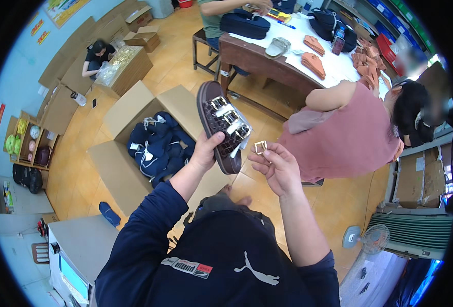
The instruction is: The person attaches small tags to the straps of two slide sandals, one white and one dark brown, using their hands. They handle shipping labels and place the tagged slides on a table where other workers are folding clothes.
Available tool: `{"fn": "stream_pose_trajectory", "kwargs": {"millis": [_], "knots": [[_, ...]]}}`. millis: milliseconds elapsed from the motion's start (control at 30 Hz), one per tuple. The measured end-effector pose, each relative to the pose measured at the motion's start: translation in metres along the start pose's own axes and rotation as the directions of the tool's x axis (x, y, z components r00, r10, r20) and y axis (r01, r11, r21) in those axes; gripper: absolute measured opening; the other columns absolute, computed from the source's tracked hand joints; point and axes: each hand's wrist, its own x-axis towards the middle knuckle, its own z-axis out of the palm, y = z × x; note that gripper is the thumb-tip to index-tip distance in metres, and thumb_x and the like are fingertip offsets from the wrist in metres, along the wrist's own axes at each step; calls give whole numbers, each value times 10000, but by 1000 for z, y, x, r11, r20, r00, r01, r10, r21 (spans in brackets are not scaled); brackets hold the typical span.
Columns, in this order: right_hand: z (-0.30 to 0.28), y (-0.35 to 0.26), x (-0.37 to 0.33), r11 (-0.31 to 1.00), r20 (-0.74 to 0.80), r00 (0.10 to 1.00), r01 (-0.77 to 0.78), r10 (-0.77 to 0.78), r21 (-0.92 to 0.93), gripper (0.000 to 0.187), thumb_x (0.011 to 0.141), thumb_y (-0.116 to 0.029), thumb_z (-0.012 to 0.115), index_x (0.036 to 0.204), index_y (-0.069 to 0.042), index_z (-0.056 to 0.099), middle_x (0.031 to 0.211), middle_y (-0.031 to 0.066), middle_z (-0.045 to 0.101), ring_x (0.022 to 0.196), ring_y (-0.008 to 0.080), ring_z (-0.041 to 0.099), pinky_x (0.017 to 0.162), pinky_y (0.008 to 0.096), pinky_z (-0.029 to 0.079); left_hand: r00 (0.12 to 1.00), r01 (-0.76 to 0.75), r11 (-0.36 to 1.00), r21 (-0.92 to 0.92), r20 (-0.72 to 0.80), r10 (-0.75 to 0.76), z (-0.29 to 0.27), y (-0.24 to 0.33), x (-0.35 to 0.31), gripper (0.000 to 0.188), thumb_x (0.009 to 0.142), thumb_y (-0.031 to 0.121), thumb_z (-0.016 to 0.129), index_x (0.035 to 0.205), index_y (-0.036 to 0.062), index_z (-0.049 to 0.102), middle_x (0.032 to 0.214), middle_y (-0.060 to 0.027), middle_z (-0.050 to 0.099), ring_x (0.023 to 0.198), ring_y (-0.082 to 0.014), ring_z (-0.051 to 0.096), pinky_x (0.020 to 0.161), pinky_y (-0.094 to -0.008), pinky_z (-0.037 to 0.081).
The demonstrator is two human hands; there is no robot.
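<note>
In my left hand [207, 151] is a dark brown sandal [223, 128], held up by its side with the thumb across the edge. Its upper has a braided look, with several shiny buckles and pale wrapping on the straps. My right hand [277, 166] pinches a small gold-coloured metal buckle [260, 147] between thumb and fingers, a short way right of the sandal and apart from it. Below and left of the sandal stands an open cardboard box [108, 163] with dark blue fabric items [160, 143] inside, some bearing white tags.
A person in pink [339, 133] sits close on my right at a white-topped table [293, 36] with orange-brown pieces [313, 66] and a grey sandal [277, 47]. Another person [97, 57] crouches by a carton at the back left. A small fan [376, 237] stands lower right.
</note>
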Motion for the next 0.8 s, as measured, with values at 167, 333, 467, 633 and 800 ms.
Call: {"fn": "stream_pose_trajectory", "kwargs": {"millis": [167,333,467,633,800], "knots": [[-21,-33,43,998,84,996,35,-40,58,211,973,-63,482,1139,67,479,1089,204,639,967,266,681,728,311,590,999,-34,996,-80,-20,32,14,-21,43,586,892,365,655,1306,-2,462,1215,-125,607,1087,-237,616,960,-378,491],[-30,-50,69,995,42,999,31,-35,90,208,979,-82,487,1135,55,475,1059,208,644,936,261,687,710,306,587,993,70,991,-118,-83,-80,18,-32,68,590,910,417,621,1312,13,469,1207,-130,619,1100,-260,609,986,-414,470],[-32,-67,90,993,-22,998,52,-50,108,208,977,-91,496,1128,52,480,1040,210,646,903,257,691,690,307,587,991,87,991,-102,-88,-96,25,-33,105,588,895,410,644,1306,23,480,1204,-118,623,1092,-254,614,983,-408,473],[-44,-76,145,971,-63,989,142,-133,192,205,971,-97,510,1116,48,498,1015,197,646,854,248,691,658,313,577,998,58,997,-43,17,-57,24,-43,172,628,849,383,704,1297,4,479,1184,-125,629,1071,-245,631,955,-388,503],[-51,-82,227,940,-191,952,276,-239,200,184,928,-141,582,1062,-16,561,926,101,648,748,183,638,628,279,531,979,145,989,38,137,-149,5,-56,266,691,780,331,763,1309,-5,471,1171,-115,630,1050,-248,632,953,-391,505]]}}
